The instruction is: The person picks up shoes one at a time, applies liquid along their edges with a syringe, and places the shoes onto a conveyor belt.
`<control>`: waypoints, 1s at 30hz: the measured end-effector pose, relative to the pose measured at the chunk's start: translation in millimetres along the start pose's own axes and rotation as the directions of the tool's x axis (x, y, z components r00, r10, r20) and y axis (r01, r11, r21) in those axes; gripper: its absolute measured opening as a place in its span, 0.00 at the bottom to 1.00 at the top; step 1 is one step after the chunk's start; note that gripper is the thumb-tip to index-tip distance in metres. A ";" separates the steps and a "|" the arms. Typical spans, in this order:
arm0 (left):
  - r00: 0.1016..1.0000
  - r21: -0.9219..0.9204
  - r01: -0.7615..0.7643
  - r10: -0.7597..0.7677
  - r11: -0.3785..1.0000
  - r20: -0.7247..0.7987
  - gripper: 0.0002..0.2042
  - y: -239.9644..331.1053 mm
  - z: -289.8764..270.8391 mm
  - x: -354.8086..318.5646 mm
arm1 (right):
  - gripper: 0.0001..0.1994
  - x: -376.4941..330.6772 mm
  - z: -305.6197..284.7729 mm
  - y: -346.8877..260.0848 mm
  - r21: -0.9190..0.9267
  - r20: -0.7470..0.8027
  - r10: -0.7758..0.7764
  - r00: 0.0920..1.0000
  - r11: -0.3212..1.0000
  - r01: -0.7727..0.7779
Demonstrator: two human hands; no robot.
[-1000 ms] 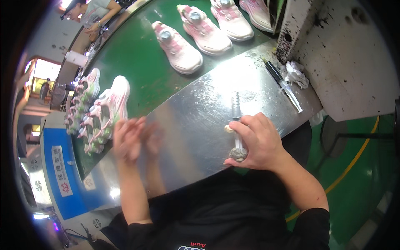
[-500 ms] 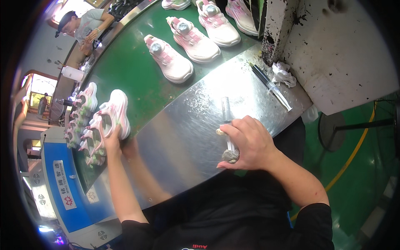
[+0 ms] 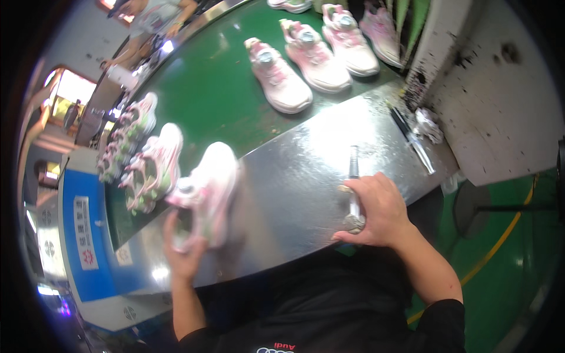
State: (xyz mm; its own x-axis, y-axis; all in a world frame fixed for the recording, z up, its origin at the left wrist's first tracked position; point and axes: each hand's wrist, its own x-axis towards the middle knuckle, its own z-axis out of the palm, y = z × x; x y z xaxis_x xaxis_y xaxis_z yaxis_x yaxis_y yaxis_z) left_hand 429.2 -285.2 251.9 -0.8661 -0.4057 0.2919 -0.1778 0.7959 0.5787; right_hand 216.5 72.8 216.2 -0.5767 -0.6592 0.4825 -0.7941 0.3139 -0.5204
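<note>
My left hand (image 3: 185,256) grips a pale pink and white sneaker (image 3: 216,182) by its heel and collar. This sneaker has a round dial on top, is slightly blurred, and points away from me at the left part of the shiny metal plate (image 3: 282,200). My right hand (image 3: 384,209) is wrapped around a slim syringe (image 3: 354,163), its narrow barrel pointing away from me. A greyish lump (image 3: 354,223) sits on the syringe's near end, by my thumb. Nothing joins the two hands; the syringe is well apart from the sneaker.
Several similar sneakers (image 3: 279,85) stand on the green belt at the far side, and more sneakers (image 3: 154,167) line up at the left. A second syringe (image 3: 413,141) and crumpled tissue (image 3: 428,126) lie at right, beside a stained white panel (image 3: 500,100). Another person (image 3: 156,17) works far left.
My left hand has drawn the sneaker away from the left row, rightward and nearer over the metal plate. My right hand still holds the syringe. The view has shifted somewhat.
</note>
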 end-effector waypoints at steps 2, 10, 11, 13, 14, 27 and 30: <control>0.995 0.109 -0.018 0.007 0.994 0.100 0.44 24.0 18.9 -28.5 | 0.37 -0.6 -1.1 0.1 -0.012 0.015 0.045 0.999 0.999 -0.044; 0.872 -0.789 0.446 -0.404 0.422 0.277 0.29 0.8 20.1 20.0 | 0.41 -10.8 -7.5 -0.6 0.250 0.087 0.183 0.979 0.947 -0.200; 0.885 -0.811 0.405 -0.405 0.422 0.231 0.22 -8.9 21.9 37.7 | 0.41 -14.8 -9.9 -0.6 0.250 0.089 0.166 0.982 0.951 -0.183; 0.849 -0.736 0.490 -0.446 0.467 0.283 0.17 -20.0 35.5 78.4 | 0.44 -26.6 -11.0 1.4 0.478 0.088 0.298 0.951 0.824 -0.303; 0.817 -0.662 0.562 -0.454 0.496 0.354 0.16 -32.9 41.3 92.2 | 0.44 -26.5 -11.7 -3.4 0.477 0.090 0.283 0.955 0.829 -0.291; 0.913 -0.877 0.406 -0.143 0.256 0.381 0.20 55.5 67.8 104.6 | 0.56 -23.2 -40.3 -47.2 0.596 0.197 0.488 0.850 0.629 -0.499; 0.960 -0.959 0.278 -0.009 0.055 0.278 0.22 59.9 63.7 88.8 | 0.57 -16.4 -42.1 -56.1 0.667 0.234 0.495 0.837 0.545 -0.509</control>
State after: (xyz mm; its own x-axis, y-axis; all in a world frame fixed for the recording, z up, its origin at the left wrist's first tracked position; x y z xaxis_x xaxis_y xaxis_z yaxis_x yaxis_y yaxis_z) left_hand 311.9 -244.9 264.0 -0.9603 -0.2717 0.0634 0.1972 -0.5003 0.8431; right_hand 262.4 94.7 267.1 -0.8305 -0.5567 -0.0187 -0.0115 0.0508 -0.9986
